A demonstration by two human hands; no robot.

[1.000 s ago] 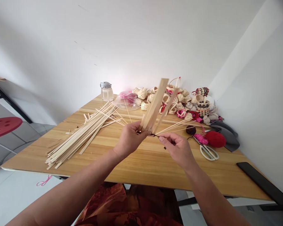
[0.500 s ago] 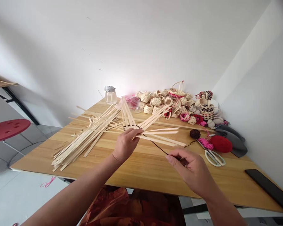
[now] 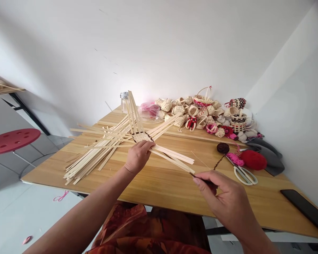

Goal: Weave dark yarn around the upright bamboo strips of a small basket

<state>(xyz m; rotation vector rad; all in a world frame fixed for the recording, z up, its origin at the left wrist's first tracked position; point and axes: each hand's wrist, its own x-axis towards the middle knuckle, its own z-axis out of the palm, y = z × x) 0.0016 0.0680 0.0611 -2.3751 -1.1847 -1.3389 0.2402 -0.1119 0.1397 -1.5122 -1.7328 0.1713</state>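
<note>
My left hand (image 3: 137,156) grips a small woven bamboo base (image 3: 141,136) whose pale strips fan out left, up and right over the wooden table (image 3: 159,180). My right hand (image 3: 222,197) is closed in a pinch on a thin dark cord (image 3: 201,178) that runs taut from the woven base. The same dark cord trails to a small brown ball of cord (image 3: 223,147) on the table to the right.
A pile of loose bamboo strips (image 3: 95,155) lies at the left. Several small woven baskets (image 3: 198,113) are heaped at the back, near a clear jar (image 3: 124,100). Red yarn (image 3: 253,159), white-handled scissors (image 3: 244,174) and a dark phone (image 3: 304,210) lie at the right. A red stool (image 3: 13,140) stands left.
The strips were bunched upright in my left hand; they now fan out flat around a woven centre. My right hand has drawn the dark cord away down and to the right.
</note>
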